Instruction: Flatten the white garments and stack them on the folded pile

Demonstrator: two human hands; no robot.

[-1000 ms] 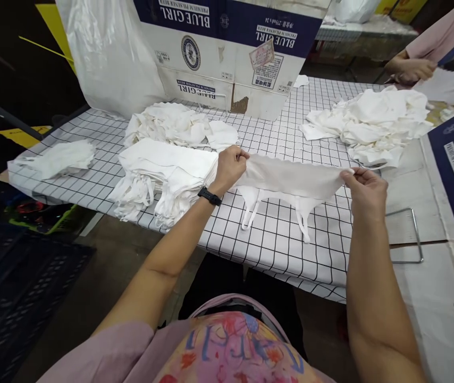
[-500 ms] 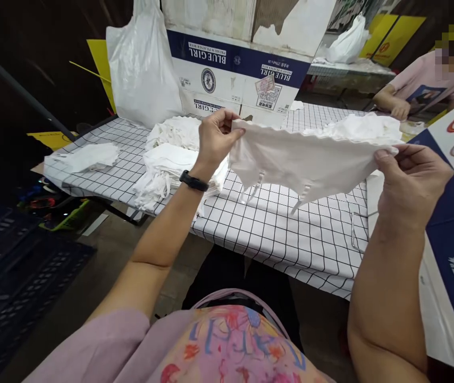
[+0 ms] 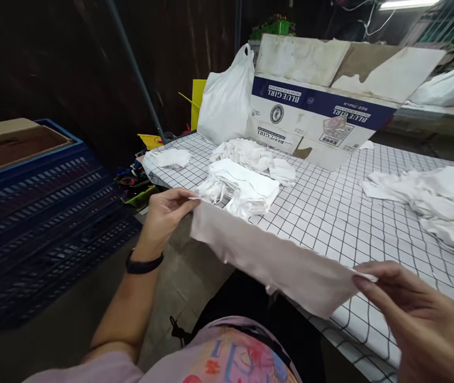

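A white bra [image 3: 270, 255] with a wavy edge is stretched between my two hands, in front of the table's near edge. My left hand [image 3: 167, 215] pinches one end between thumb and fingers, and a black band circles that wrist. The other end, lower and to the right, is pinched by my right hand [image 3: 418, 314]. The cloth slants down to the right; its straps are mostly hidden. Just beyond my left hand lies a neat stack of white garments [image 3: 246, 183], with a loose white pile [image 3: 243, 151] behind it.
A checked cloth covers the table [image 3: 322, 218]. Another loose heap of white garments [image 3: 442, 197] lies at the right. At the back stand a white plastic bag [image 3: 227, 101] and a printed cardboard sheet [image 3: 314, 111]. Dark blue crates [image 3: 51, 213] stand left.
My view has swung left. Both hands have brought the bra lower and nearer my body, and its straps no longer hang clearly in sight. The co-worker at the right is out of view.
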